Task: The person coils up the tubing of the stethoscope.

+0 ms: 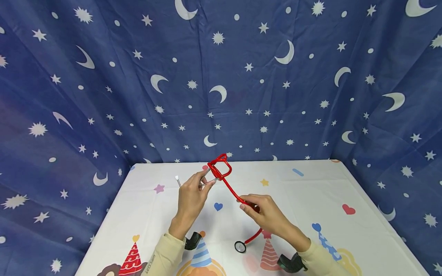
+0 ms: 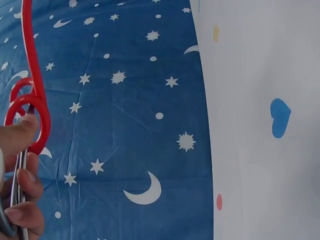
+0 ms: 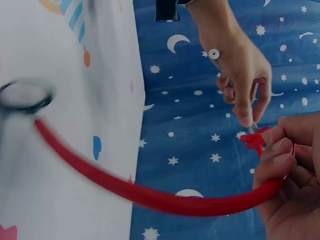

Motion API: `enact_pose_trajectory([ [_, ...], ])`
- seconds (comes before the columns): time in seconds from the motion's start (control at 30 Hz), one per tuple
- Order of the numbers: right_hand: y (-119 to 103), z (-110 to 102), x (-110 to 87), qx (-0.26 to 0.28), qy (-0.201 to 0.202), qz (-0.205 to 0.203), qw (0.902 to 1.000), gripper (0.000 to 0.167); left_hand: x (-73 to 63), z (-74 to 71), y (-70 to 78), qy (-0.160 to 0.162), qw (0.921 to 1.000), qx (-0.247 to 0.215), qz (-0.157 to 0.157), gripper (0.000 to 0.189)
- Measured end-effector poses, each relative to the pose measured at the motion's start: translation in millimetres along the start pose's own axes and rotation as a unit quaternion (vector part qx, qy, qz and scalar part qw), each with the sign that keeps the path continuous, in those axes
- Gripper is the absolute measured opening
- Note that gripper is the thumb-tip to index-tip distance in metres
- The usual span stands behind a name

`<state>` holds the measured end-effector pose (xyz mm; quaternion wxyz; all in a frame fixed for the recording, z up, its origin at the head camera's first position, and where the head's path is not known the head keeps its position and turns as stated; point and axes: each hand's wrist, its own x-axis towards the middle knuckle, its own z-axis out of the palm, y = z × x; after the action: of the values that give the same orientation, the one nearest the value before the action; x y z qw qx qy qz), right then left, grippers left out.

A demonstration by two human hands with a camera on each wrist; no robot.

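Observation:
A red stethoscope [image 1: 230,188] is held up over the table between both hands. My left hand [image 1: 192,194] grips its metal ear tubes [image 2: 22,175], thumb on one side and fingers curled on the other. Just beyond those fingertips the red tubing is looped [image 2: 42,120]. One pale eartip [image 1: 177,178] pokes out left of the hand. My right hand [image 1: 264,214] pinches the tubing further along its length. From there the tube [image 3: 165,200] curves down to the round chest piece [image 1: 240,247], which hangs low and is blurred in the right wrist view.
A white tablecloth [image 1: 293,195] printed with hearts, stars and party hats covers the table. Behind and beside it hangs a dark blue curtain [image 1: 241,96] with moons and stars. Black wrist devices [image 1: 193,241] sit by both sleeves.

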<state>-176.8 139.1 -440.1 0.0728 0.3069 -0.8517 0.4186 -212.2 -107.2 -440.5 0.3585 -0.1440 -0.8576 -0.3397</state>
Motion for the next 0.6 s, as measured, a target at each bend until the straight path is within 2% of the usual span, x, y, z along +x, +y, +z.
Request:
enact_pose_trajectory([
  [0.17,-5,-7,-2.2,-0.010,-0.009,-0.021,0.9997,0.022,2.4,-1.8,-2.7,0.017,0.9998,0.006,0.008,0.042],
  [0.33,-10,-18,-2.1,-0.019,-0.008,-0.050,0.9986,0.019,3.5,-3.8,-5.8,0.012,0.9996,0.022,0.009,0.041],
  [0.47,-12,-29,-0.1,-0.034,0.006,-0.101,0.9942,0.017,2.8,-4.1,-7.6,0.010,0.9992,0.038,0.009,0.040],
  [0.6,-13,-40,4.9,-0.055,0.032,-0.148,0.9870,0.018,0.0,-1.2,-7.4,-0.008,0.9985,0.045,0.029,0.041],
])
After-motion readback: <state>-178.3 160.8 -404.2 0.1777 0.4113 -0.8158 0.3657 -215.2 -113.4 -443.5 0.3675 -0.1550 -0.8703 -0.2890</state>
